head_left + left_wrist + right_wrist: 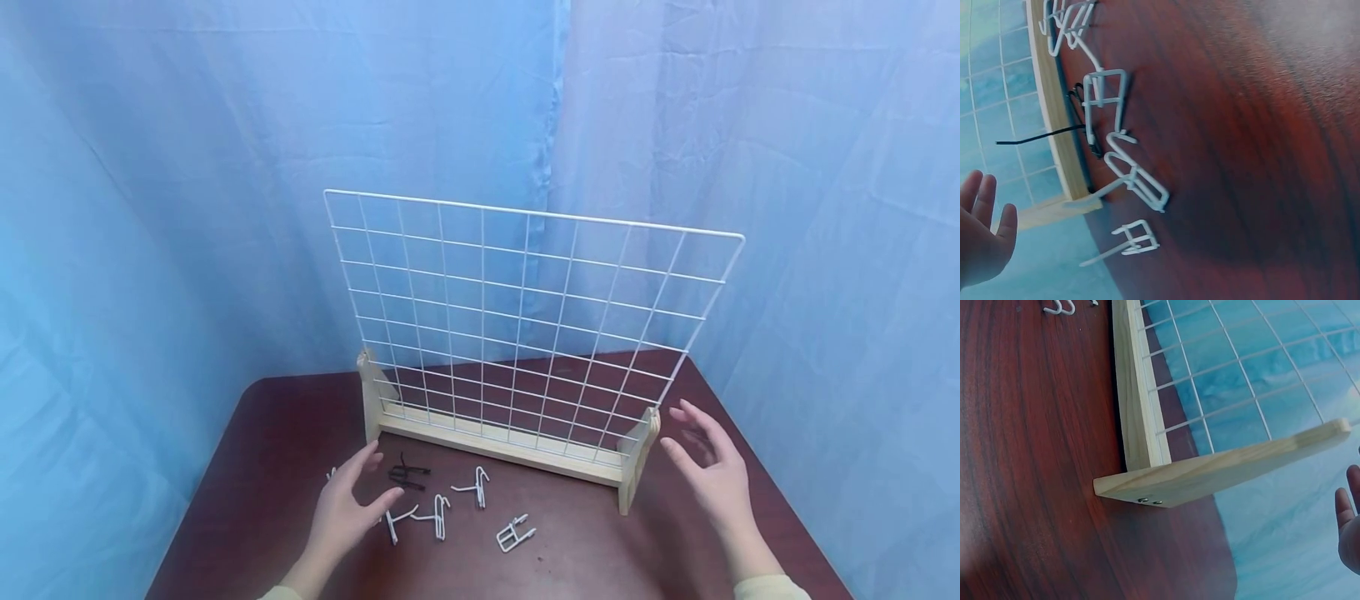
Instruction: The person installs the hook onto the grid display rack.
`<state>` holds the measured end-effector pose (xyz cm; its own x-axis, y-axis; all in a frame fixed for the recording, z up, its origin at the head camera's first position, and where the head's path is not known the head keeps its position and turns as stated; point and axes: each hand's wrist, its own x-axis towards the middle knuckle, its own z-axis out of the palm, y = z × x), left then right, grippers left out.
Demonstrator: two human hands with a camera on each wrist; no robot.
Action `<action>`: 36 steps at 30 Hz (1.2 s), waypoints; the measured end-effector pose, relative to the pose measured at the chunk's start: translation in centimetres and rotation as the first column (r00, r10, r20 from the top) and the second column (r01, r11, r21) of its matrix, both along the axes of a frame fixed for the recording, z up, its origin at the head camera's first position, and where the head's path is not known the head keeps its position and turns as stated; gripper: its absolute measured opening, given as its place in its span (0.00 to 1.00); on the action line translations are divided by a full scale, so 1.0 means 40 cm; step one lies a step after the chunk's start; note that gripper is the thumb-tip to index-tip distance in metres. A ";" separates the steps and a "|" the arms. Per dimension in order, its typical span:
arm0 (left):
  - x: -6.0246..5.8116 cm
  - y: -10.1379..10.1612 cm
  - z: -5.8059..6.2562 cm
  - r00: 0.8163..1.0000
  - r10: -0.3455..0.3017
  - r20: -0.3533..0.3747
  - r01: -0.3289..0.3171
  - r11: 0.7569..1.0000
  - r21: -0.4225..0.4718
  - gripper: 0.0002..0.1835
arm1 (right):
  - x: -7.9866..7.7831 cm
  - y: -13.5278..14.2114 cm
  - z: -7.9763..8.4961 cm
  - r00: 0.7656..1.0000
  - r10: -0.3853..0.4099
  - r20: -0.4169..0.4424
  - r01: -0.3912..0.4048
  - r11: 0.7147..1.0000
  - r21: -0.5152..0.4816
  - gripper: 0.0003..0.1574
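Note:
A white wire grid panel (517,317) stands tilted in a pale wooden stand (502,448) on the table. My left hand (341,504) hovers in front of the stand's left end, thumb and fingers spread, holding nothing. Beneath and beside it lie white wire hooks (439,518) and a black wire hook (407,473). My right hand (716,471) is held in the air just right of the stand's right side board (637,458), fingers loosely bent and apart from it. In the right wrist view, two screws (1149,501) show on that board's outer face.
The dark red-brown table (585,550) has a rounded far left corner. One white hook (516,533) lies apart, nearer the front. Blue curtains (225,167) hang behind the table and on both sides.

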<state>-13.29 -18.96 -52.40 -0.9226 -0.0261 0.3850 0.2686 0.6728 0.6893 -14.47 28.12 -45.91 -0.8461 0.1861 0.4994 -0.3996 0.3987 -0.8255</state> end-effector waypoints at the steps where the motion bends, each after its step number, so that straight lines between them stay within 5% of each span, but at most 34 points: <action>1: 0.000 -0.002 -0.005 1.000 0.001 0.001 -0.001 1.000 0.013 0.41 | -0.002 0.003 -0.003 1.000 0.000 0.006 0.000 1.000 -0.013 0.37; 10: -0.018 -0.014 -0.048 0.999 0.041 -0.026 -0.037 0.991 0.126 0.37 | -0.031 0.019 -0.037 0.998 0.038 0.055 -0.030 0.990 -0.135 0.36; 16: -0.041 -0.042 -0.083 0.995 0.098 0.020 -0.100 0.974 0.202 0.35 | -0.043 0.022 -0.051 0.993 0.090 0.073 -0.078 0.985 -0.152 0.36; 28: -0.038 -0.109 -0.096 0.965 0.239 0.111 -0.261 0.927 0.269 0.34 | -0.052 0.018 -0.052 0.987 0.130 0.097 -0.108 0.973 -0.205 0.35; 31: -0.039 -0.127 -0.118 0.953 0.295 0.071 -0.303 0.917 0.259 0.33 | -0.059 0.021 -0.063 0.986 0.131 0.100 -0.107 0.970 -0.219 0.35; 36: -0.062 -0.179 -0.233 0.936 0.349 -0.044 -0.326 0.908 0.264 0.33 | -0.082 0.037 -0.104 0.986 0.141 0.086 -0.115 0.959 -0.259 0.36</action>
